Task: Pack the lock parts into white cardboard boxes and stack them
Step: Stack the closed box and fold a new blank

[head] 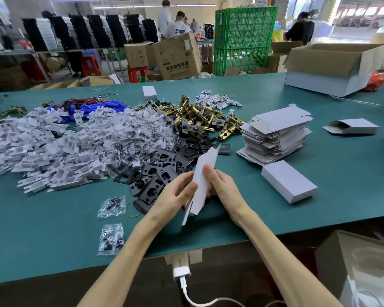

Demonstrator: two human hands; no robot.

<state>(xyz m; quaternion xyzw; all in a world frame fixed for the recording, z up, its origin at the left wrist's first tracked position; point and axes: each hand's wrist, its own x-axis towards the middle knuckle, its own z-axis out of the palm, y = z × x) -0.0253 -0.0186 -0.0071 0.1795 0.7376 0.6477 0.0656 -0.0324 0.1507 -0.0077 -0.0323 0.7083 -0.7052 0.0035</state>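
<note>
Both hands hold one flat, unfolded white cardboard box (203, 173) edge-on above the green table (319, 196). My left hand (175, 193) grips its lower left side; my right hand (220, 182) pinches its right side. Behind them lie black lock plates (160, 171), brass latch bodies (200, 118), white plastic pieces (53, 147) and clear screw bags (133, 134). A stack of flat box blanks (277, 134) stands to the right. One closed white box (288, 180) lies in front of that stack.
Two small screw bags (112, 204) (111, 238) lie near the table's front edge. An open-ended white box (355, 126) rests far right, a large carton (333, 67) at the back right. Blue parts with red wires (93, 107) are at the back left. People work among cartons and a green crate beyond.
</note>
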